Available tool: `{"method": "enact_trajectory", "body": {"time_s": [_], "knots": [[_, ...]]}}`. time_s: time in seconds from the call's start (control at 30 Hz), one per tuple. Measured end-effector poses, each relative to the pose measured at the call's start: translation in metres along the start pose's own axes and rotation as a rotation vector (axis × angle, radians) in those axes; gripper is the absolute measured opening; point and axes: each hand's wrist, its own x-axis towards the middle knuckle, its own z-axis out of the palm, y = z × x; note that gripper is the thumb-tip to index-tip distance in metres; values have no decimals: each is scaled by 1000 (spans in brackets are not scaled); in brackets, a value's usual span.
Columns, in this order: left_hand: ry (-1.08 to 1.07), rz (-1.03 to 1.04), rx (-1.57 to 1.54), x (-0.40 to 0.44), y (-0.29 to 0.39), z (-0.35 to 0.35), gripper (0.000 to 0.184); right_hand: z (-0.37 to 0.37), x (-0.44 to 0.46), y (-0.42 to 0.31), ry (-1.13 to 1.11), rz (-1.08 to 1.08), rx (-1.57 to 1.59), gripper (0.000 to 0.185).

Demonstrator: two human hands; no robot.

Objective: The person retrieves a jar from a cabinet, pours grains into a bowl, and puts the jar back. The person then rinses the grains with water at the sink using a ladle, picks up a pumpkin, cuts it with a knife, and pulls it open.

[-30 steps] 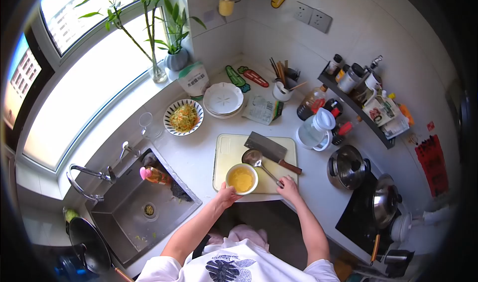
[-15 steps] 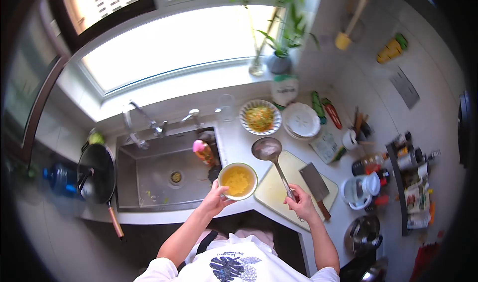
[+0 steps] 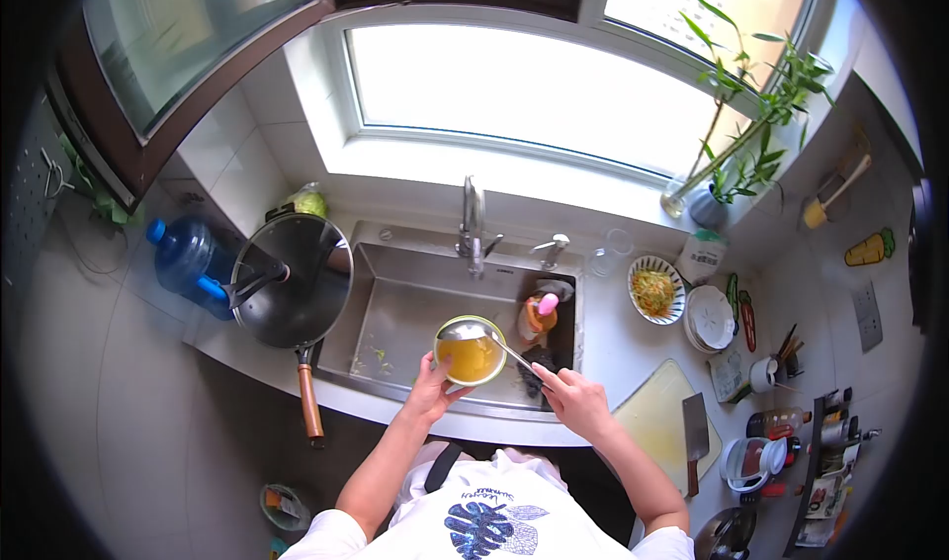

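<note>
Left hand (image 3: 431, 390) gripping the bowl (image 3: 502, 364), right hand (image 3: 575, 400) clutching the ladle (image 3: 471, 332), so one clumsy tilt could slosh yellow liquid (image 3: 474, 362) into the sink (image 3: 400, 298).

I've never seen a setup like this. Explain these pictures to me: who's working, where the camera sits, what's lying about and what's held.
There is no machine: a person works bare-handed, filmed by one head-worn camera looking forward and down. The left hand holds a bowl with yellow contents over the sink. The right hand grips a ladle, its scoop at the bowl. On the counter, to the right, are a cutting board with a knife on it, a dish of shredded food and stacked plates. A dark pan sits left of the sink.
</note>
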Motion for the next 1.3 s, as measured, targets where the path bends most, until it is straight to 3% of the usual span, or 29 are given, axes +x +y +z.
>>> {"method": "enact_trajectory", "body": {"time_s": [0.13, 0.27, 0.37, 0.4, 0.43, 0.5, 0.53, 0.77, 1.07, 1.13, 1.17, 1.23, 1.3], "knots": [[47, 57, 5, 4, 27, -35, 63, 26, 35, -24, -25, -67, -70, 46], [47, 39, 16, 14, 49, -62, 63, 46, 54, -49, -128, 35, 0, 44], [77, 34, 11, 19, 58, -71, 64, 49, 71, -54, -328, 76, 172, 39], [75, 24, 10, 21, 59, -73, 64, 43, 80, -58, -487, 134, 167, 33], [78, 28, 4, 23, 58, -75, 64, 36, 91, -62, -491, 142, 166, 33], [76, 28, -1, 27, 58, -78, 64, 23, 109, -68, -869, 450, 572, 32], [75, 30, -11, 30, 57, -78, 64, 19, 112, -69, -882, 504, 659, 36], [78, 37, 2, 36, 57, -66, 64, 0, 109, -61, -804, 606, 816, 43], [90, 57, -1, 33, 58, -46, 55, -23, 92, -54, -603, 493, 734, 44], [94, 62, -6, 31, 58, -43, 60, -18, 83, -47, -324, 171, 579, 45], [97, 60, -11, 29, 57, -42, 66, -16, 79, -44, -330, 166, 580, 45], [108, 66, -17, 24, 56, -38, 67, -10, 75, -37, -138, -41, 271, 46], [122, 73, -18, 20, 54, -39, 67, -7, 79, -32, -165, -103, 169, 47]]}}
